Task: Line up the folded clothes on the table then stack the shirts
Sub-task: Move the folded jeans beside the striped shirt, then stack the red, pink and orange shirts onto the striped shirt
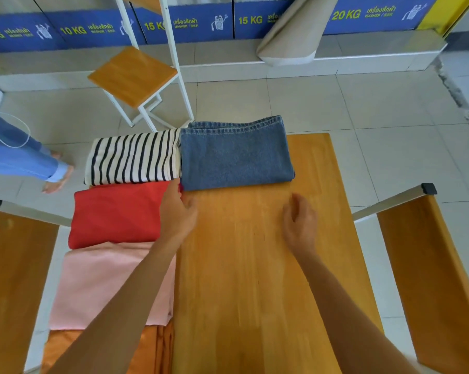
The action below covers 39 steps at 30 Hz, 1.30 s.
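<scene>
1. the left hand (178, 209) lies flat and open on the red shirt (117, 214), at its edge, maybe to push it straight.
2. the right hand (299, 224) hovers loosely curled over the bare table (254, 265), holding nothing.
3. the striped shirt (133, 157), red, pink shirt (106, 282) and orange cloth (147, 352) make a row on the left; the jeans (236, 155) sit beside the striped one.

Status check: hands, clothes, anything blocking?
Left hand open, resting on red shirt edge. Right hand open, empty, over bare table. Striped shirt, pink, orange lined up; jeans beside. Nothing blocking.
</scene>
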Motion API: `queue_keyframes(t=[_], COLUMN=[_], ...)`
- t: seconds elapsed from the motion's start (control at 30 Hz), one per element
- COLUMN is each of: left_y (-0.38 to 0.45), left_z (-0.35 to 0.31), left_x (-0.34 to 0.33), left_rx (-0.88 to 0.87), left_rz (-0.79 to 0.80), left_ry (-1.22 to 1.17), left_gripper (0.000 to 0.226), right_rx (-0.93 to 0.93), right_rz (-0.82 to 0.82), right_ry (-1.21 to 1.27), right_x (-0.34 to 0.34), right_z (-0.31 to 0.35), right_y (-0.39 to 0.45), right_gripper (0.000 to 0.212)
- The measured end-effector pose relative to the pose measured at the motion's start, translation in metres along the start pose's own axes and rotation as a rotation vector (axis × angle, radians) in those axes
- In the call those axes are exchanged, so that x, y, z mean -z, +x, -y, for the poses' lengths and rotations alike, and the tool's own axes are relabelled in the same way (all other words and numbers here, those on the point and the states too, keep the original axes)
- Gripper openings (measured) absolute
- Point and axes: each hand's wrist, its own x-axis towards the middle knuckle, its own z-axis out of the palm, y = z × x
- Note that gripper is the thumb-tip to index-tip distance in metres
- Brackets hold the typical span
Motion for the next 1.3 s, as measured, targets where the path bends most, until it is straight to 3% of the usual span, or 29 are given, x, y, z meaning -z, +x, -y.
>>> queue_keyframes(t=[0.23,0.7,1.0,1.3], left_y=[-0.059,-0.086,-0.085,-0.080], left_z=[0.051,0.125,0.181,0.194], left_x=[0.053,0.182,0.227,0.222], left_rx=[0.086,0.071,0.050,0.084], left_rz=[-0.027,0.005,0.316,0.349], left_ry=[-0.038,0.004,0.297,0.080], left_gripper=[0.043,0.019,0.041,0.053], right_rx=[0.051,0.168,0.165,0.158], right_rz=[0.035,0.096,0.192,0.157], right_ry=[-0.215,-0.119,-0.103,-0.162], right_x=[-0.021,-0.080,-0.136,-0.126], right_z=[0.001,0.132,0.175,0.193], right_y=[-0.067,-0.189,-0.267,-0.256], right_gripper=[0.038,0.039,0.031,0.024])
